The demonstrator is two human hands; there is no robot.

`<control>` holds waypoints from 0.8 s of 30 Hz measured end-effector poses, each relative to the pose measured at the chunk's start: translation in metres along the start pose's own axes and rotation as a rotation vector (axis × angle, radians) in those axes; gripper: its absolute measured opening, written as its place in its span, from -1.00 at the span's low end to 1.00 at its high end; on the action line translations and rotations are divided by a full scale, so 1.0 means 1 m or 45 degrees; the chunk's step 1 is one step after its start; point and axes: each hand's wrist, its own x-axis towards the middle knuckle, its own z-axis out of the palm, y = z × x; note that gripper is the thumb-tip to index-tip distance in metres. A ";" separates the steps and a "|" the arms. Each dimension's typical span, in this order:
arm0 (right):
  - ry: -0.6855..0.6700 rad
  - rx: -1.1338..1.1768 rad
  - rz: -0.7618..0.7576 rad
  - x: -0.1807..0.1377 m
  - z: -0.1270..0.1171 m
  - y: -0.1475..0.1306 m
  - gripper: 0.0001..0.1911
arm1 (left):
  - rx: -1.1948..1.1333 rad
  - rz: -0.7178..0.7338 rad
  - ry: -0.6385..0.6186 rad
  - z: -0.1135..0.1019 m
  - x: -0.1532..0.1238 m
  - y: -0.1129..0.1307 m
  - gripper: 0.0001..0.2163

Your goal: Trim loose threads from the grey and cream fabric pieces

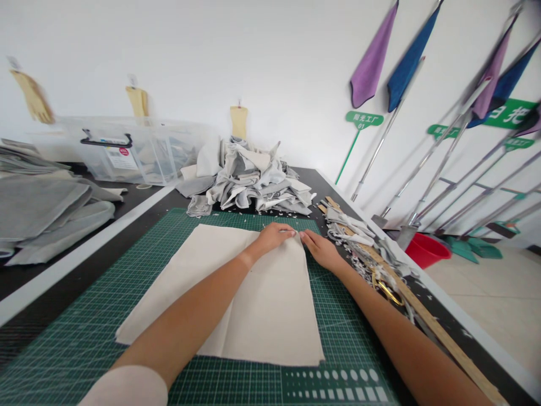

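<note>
A cream-coloured piece of fabric, which looks layered at its lower right corner, lies flat on the green cutting mat. A crease runs down its middle. My left hand reaches across it, with thumb and fingers pinched on the far right corner. Right beside that, my right hand pinches the edge of the same corner from the right. The fingertips of both hands nearly meet there.
Crumpled grey and cream scraps are heaped behind the mat. To the right are a wooden ruler, gold-handled scissors and cut trimmings. Grey cloths lie stacked left, near a clear plastic bin. A red bucket stands on the floor.
</note>
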 end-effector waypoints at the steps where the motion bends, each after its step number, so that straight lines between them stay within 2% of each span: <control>1: 0.000 -0.005 0.000 0.000 0.000 0.000 -0.53 | -0.001 -0.003 0.000 0.000 0.000 0.000 -0.65; 24: 0.023 -0.052 0.032 0.002 0.005 0.004 -0.53 | 0.041 -0.017 0.032 0.001 0.000 -0.001 -0.66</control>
